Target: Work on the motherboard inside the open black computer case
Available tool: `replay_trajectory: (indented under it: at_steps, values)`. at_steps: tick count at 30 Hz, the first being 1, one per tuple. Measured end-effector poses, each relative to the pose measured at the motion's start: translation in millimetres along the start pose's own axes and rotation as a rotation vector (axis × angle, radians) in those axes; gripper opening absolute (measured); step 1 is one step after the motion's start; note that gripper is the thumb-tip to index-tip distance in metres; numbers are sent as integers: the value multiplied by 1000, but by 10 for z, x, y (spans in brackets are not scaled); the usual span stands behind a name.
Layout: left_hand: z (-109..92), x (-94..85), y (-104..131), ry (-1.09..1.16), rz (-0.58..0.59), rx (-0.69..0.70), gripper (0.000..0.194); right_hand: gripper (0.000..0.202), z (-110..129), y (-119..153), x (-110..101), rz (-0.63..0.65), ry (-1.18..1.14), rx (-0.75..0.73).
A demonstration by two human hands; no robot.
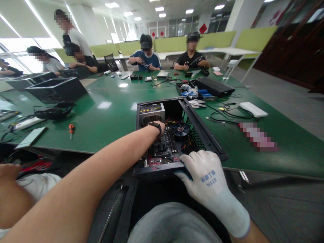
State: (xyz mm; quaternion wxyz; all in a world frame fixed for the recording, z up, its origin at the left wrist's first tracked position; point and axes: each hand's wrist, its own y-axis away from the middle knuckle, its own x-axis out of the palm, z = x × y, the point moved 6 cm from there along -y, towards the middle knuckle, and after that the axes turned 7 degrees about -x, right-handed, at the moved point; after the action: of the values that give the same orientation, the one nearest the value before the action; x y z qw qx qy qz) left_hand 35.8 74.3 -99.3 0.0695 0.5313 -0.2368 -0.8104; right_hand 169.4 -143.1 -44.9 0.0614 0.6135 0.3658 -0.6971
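An open black computer case [157, 171] lies at the table's front edge. Inside it I see a power supply [151, 109], a round black cooling fan [180, 130] and a motherboard [160, 148] with thin coloured wires. My left hand [161, 126], bare with a dark wristband, reaches into the case beside the power supply and left of the fan. Its fingers are mostly hidden, so whether they hold anything does not show. My right hand [202, 170], in a white glove, is closed over the case's near right edge, thumb on the outer side.
An orange screwdriver [71, 130] lies to the left. Another black case [57, 89] stands at the far left. Beyond my case are a tray of gloves [189, 91], a black panel [214, 86] and cables [220, 111]. A white box [253, 109] lies right. Several people work around the table.
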Motion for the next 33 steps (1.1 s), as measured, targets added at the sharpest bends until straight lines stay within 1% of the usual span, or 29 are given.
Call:
replay_trajectory:
  at_steps: [4,10,18,26,33]
  values:
    - [-3,-6,11,10,-3,11,77,30,6,-15,-8,-5,11,-9]
    - [-3,-14,4,30,6,6,72,30,2,-6,1,7,23,-14]
    - [5,1,-60,33,7,-9,69,29,-4,-11,4,10,30,-12]
    - [17,40,-97,39,17,-1,80,29,4,-1,18,19,28,-6]
    - [6,56,-114,19,15,14,77,27,9,-3,3,29,32,-4]
